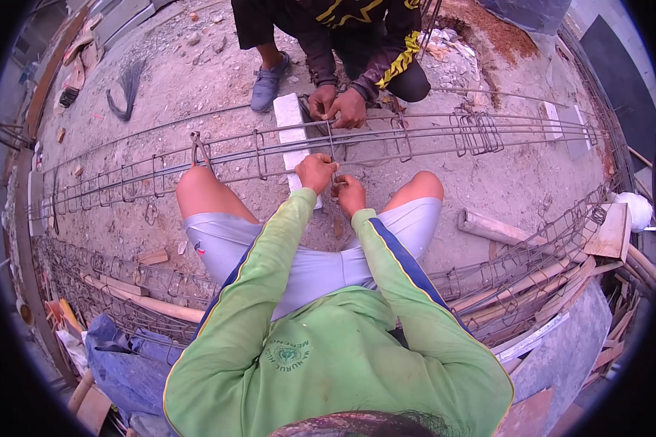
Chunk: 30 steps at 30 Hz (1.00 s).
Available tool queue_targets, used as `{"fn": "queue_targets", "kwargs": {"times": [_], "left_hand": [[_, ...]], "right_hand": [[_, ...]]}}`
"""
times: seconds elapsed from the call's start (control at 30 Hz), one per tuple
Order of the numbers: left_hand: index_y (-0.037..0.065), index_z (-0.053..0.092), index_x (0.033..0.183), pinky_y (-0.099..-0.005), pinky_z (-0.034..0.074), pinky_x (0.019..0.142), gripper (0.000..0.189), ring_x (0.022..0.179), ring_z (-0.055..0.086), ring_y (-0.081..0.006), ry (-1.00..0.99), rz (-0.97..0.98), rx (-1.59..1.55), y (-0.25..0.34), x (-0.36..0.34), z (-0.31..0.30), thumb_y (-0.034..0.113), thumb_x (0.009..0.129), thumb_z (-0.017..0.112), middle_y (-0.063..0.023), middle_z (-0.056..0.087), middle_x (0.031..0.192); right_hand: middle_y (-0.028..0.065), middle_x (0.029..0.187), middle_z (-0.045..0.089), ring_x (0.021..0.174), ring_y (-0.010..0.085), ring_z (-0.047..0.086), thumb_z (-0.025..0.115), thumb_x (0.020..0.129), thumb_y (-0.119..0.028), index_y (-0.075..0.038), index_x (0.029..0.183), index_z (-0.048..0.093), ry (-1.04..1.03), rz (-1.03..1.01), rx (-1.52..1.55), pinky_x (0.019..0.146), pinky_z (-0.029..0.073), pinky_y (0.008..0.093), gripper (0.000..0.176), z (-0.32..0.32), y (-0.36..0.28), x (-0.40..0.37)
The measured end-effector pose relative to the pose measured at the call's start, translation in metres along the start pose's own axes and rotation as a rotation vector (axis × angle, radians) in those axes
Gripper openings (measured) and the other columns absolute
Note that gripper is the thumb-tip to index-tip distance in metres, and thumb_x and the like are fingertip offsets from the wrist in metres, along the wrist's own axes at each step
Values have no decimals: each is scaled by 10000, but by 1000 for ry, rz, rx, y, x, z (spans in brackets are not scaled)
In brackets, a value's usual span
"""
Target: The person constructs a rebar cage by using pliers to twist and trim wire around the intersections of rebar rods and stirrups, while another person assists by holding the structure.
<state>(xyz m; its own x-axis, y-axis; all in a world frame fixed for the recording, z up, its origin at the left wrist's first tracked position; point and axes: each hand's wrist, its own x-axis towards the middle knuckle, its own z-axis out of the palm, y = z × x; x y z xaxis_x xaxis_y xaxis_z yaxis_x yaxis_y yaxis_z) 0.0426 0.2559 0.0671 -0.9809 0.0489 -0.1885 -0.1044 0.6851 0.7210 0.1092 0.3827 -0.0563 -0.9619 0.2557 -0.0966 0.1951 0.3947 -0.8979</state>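
A long cage of steel rebar [233, 155] runs across the view in front of my knees, with square wire stirrups around its bars. My left hand [316, 173] is closed at the near side of one stirrup [332, 138], its fingers gripping the stirrup beside the near bar. Just right of it, my right hand [350, 194] pinches at the stirrup's lower corner; whatever is between the fingertips is too small to make out. A white block [291, 131] lies under the cage. Pincers [199, 149] rest on the bars by my left knee.
Opposite me a co-worker crouches, both hands [342, 107] at the far side of the same stirrup. Several bunched stirrups [479, 133] hang on the cage to the right. Behind me lie more rebar cages, planks [499, 227] and a blue tarp [127, 364]. Wire [129, 91] lies far left.
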Motion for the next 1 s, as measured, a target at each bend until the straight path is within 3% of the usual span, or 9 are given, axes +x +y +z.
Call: {"fn": "queue_targets", "kwargs": {"times": [0.2,0.53,0.6,0.63,0.7,0.83,0.9,1.0], "left_hand": [[121,758,938,-370,474,871,292,875,695,-269,69,-26,-133,1,2,3,306,715,799,-79,742,905],[125,744,873,-364,438,863,240,868,690,-231,79,-56,-156,14,-3,-9,265,691,814,-49,742,891],[110,750,975,-392,517,884,349,961,685,-297,36,-51,-89,14,-3,-11,285,676,788,-128,726,964],[110,750,975,-392,517,884,349,961,685,-297,35,-51,-89,13,-1,-10,285,676,788,-128,726,964],[149,747,844,-369,407,861,206,828,682,-221,60,-76,-190,10,1,-6,259,684,814,-26,741,838],[162,757,810,-366,407,844,171,820,681,-211,7,-110,-171,12,4,-13,258,681,815,-21,738,804],[166,762,784,-367,408,843,152,816,680,-205,-15,-121,-193,11,5,-13,256,674,818,-19,737,793],[169,761,785,-368,395,833,162,810,676,-208,3,-104,-203,8,8,-7,259,665,818,-17,735,790]], "right_hand": [[98,822,679,624,170,665,524,913,-19,7,1047,638,-2,-32,31,479,517,296,177,7,7,11],[111,813,682,581,179,662,499,923,-21,3,1044,643,-67,-4,-6,475,528,305,190,3,0,5],[103,813,679,580,172,662,506,918,-13,7,1058,640,-50,-42,-14,461,519,287,195,2,-1,3],[103,813,679,580,172,662,506,918,-13,7,1058,640,-49,-41,-14,461,519,287,195,2,-3,2],[118,813,696,631,205,680,546,903,-55,-4,1020,671,5,-58,-51,529,534,328,179,1,-6,0],[164,821,702,714,282,694,595,877,-142,-28,964,703,131,-56,-238,636,534,385,179,-19,-66,-12],[192,829,684,794,345,681,623,849,-215,-54,915,715,171,71,-273,718,515,419,197,-25,-88,-16],[202,827,675,786,382,669,614,844,-225,-63,922,709,145,68,-282,698,514,437,203,-32,-109,-20]]}}
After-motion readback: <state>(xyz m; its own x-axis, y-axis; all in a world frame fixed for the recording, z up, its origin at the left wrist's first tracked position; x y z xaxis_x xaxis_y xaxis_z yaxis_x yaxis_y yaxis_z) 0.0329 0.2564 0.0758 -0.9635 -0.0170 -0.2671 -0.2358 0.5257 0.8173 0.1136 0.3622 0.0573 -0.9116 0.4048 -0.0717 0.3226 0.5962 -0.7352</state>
